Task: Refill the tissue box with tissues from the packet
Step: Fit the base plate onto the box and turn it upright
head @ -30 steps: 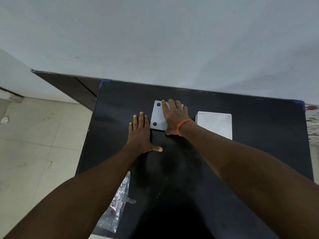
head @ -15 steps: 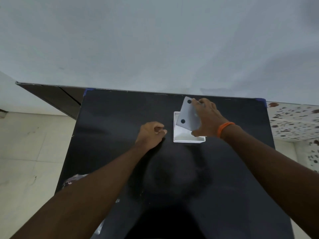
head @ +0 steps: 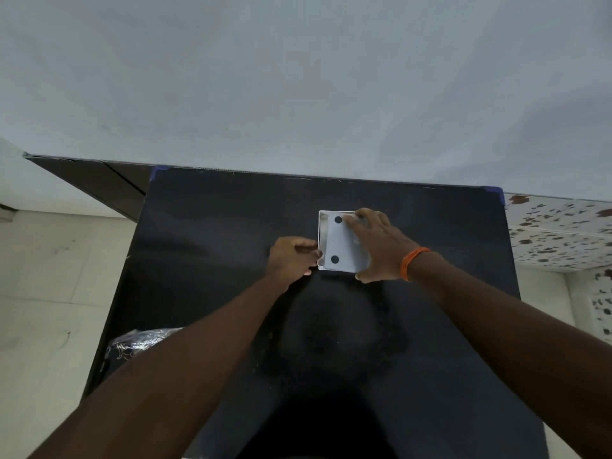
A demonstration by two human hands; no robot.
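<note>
A person leans over a black table (head: 205,260) that stands against a pale wall, both bare forearms reaching away toward the far middle of the tabletop. There sits a white tissue box (head: 320,238), open at the top, its thin rim showing along the left and far edges. A flat grey panel (head: 344,248) with two dark round dots lies over most of the opening, sitting a little askew so a strip of the box interior shows on the left.

The right hand (head: 381,250), with an orange band (head: 412,261) at the wrist, is spread wide and flat on the right part of the panel, fingers (head: 359,215) pointing to the far edge and the thumb curling round the near right corner. The left hand (head: 291,256) is curled narrow, its fingertips (head: 313,251) pinched against the left wall of the box; it holds nothing loose.

At the near left edge of the table, half hidden behind the left forearm, lies a crinkled clear plastic packet (head: 132,344). Whether tissues remain in it cannot be made out. Pale floor tiles (head: 49,293) show to the left.
</note>
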